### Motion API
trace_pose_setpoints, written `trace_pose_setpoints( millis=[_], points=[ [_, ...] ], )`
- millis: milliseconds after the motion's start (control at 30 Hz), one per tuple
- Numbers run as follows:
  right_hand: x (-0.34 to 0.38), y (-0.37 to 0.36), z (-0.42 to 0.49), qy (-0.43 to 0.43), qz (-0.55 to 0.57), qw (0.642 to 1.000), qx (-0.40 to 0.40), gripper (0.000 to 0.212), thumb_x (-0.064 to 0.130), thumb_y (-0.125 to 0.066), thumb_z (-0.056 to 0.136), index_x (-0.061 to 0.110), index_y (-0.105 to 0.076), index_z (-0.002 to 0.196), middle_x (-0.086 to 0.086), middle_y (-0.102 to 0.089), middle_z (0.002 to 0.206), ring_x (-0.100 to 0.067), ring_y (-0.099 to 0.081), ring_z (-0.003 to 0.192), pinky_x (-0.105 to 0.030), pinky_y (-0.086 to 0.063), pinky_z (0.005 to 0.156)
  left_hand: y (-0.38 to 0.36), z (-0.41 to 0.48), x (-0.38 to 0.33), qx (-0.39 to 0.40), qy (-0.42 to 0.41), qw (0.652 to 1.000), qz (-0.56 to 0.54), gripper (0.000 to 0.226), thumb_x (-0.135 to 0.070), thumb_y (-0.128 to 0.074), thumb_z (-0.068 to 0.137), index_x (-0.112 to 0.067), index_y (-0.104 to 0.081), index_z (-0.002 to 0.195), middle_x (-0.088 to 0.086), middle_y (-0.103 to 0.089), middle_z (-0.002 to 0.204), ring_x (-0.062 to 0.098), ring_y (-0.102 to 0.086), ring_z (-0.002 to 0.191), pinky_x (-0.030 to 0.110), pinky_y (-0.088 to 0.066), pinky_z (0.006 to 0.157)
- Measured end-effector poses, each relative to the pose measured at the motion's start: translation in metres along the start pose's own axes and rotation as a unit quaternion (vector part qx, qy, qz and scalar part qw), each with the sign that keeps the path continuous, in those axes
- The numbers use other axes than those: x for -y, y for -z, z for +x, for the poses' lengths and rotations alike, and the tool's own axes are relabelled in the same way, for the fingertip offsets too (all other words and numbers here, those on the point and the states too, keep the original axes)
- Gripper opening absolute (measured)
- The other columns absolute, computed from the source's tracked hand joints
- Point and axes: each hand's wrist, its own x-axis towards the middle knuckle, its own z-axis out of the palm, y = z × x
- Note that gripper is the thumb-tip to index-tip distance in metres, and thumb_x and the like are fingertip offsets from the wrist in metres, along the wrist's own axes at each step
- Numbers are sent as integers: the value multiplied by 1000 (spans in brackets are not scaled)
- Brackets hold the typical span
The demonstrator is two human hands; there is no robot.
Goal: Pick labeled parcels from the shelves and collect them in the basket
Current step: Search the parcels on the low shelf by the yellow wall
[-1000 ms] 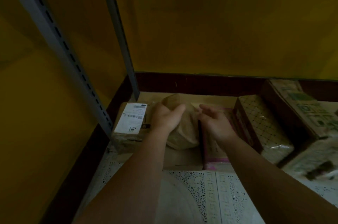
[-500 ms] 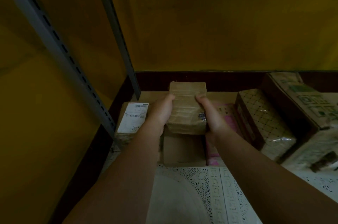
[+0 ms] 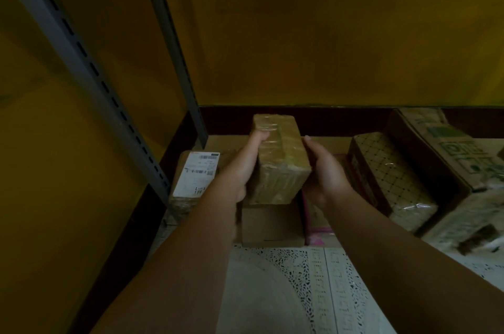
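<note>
**A:** Biggest things first. What surrounds the plain box [image 3: 272, 224]?

**B:** Behind it is the yellow wall [image 3: 327, 33]. To its left, rising past it, is the grey slotted upright [image 3: 81, 66]. Far to its right is a printed carton [image 3: 447, 153], and between them a diamond-patterned parcel [image 3: 390, 178]. Near its left side lies a parcel with a white label [image 3: 196, 175], label facing up. A pink packet [image 3: 316, 227] sits tight against its right side.

**A:** And the thing being picked?

**B:** The tape-wrapped parcel [image 3: 281, 161] is held just above the plain box, clear of it as far as I can judge. Its long axis runs away from the person, with the far end tipped up.

**A:** Hands?

**B:** There is one on each long side, with the parcel between them. The left hand [image 3: 240, 170] grips it with the thumb hooked onto the top near the far end. The right hand [image 3: 327, 172] clasps the opposite side. The remaining fingers of both are hidden behind or under the parcel. Neither hand is nearer, so it's an even two-handed hold.

**A:** What does the next move turn on?

**B:** Probably drawing it back along that axis, over the plain box's front edge.

**A:** What's unclear?

**B:** The faces I can see show only glossy tape and no label, and the light is dim. The basket is out of view, so I can't say which way the parcel must travel. The printed carton is cut off at the frame's edge.
</note>
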Motion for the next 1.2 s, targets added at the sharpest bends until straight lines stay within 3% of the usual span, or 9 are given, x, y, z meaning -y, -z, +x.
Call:
trace_pose_setpoints(
  millis=[133, 233, 333, 600, 833, 900, 967, 1100, 1200],
  points=[
    [7, 1, 0, 39, -60, 997, 1, 53, 49, -64, 90, 26, -55, 137, -4, -64, 131, -25, -62, 116, -43, -51, 97, 11, 1, 7, 85, 17, 984, -155, 59, -62, -59, 84, -17, -67, 121, 17, -74, 108, 34, -66, 107, 49, -50, 92],
    [10, 4, -7, -30, -13, 996, 86, 48, 57, -46, 97, 22, -67, 122, -10, -72, 120, -29, -69, 108, -40, -61, 81, 12, -2, 6, 129, 57, 969, -201, 64, -61, -67, 78, -14, -68, 121, 20, -73, 109, 35, -66, 105, 50, -51, 93],
    [15, 3, -10, -68, 47, 992, 94, 47, 55, -46, 97, 18, -72, 110, -14, -73, 115, -31, -69, 107, -44, -61, 83, 11, 0, 8, 151, 74, 963, -209, 72, -65, -69, 73, -15, -68, 125, 20, -70, 117, 37, -65, 111, 53, -48, 98],
    [10, 9, 1, -11, 76, 997, 3, 34, 41, -59, 96, 18, -61, 121, -17, -71, 117, -37, -70, 105, -56, -55, 90, 19, 3, 6, 109, 53, 988, -94, 58, -61, -61, 85, -18, -68, 123, 14, -72, 116, 33, -65, 113, 51, -47, 102],
    [5, 12, 8, 38, 12, 994, -107, 75, 50, -79, 68, 16, -56, 131, -12, -72, 115, -31, -74, 94, -52, -60, 81, 12, 7, 10, 48, -19, 993, 109, 49, -56, -70, 81, -29, -63, 122, -3, -73, 112, 15, -67, 106, 40, -51, 100],
    [5, 8, 9, 28, 13, 995, -96, 84, 53, -80, 63, 14, -54, 133, -14, -72, 116, -32, -74, 94, -51, -60, 78, 11, 6, 9, 34, -51, 991, 121, 34, -50, -63, 88, -30, -65, 117, -3, -73, 109, 15, -67, 102, 36, -51, 94],
    [4, 4, 9, 34, 24, 996, -85, 72, 46, -74, 74, 13, -52, 134, -15, -70, 118, -32, -73, 98, -53, -59, 82, 13, 5, 9, 23, -83, 990, 115, 26, -46, -57, 94, -34, -64, 115, -3, -73, 109, 17, -68, 101, 35, -52, 89],
    [2, -8, 11, 37, -22, 996, -82, 63, 34, -68, 82, 31, -39, 138, -8, -61, 121, -30, -65, 106, -52, -54, 93, 16, 9, 9, -17, -119, 991, 59, 37, -50, -52, 95, -44, -53, 131, -5, -69, 116, 19, -66, 105, 44, -55, 91],
    [-5, -21, 9, 54, -65, 992, -91, 61, 29, -66, 82, 26, -42, 138, -6, -63, 117, -25, -64, 105, -46, -54, 94, 16, 13, 7, -58, -142, 987, 54, 38, -49, -49, 97, -40, -51, 135, -6, -68, 113, 19, -65, 103, 44, -52, 93]
  ],
)
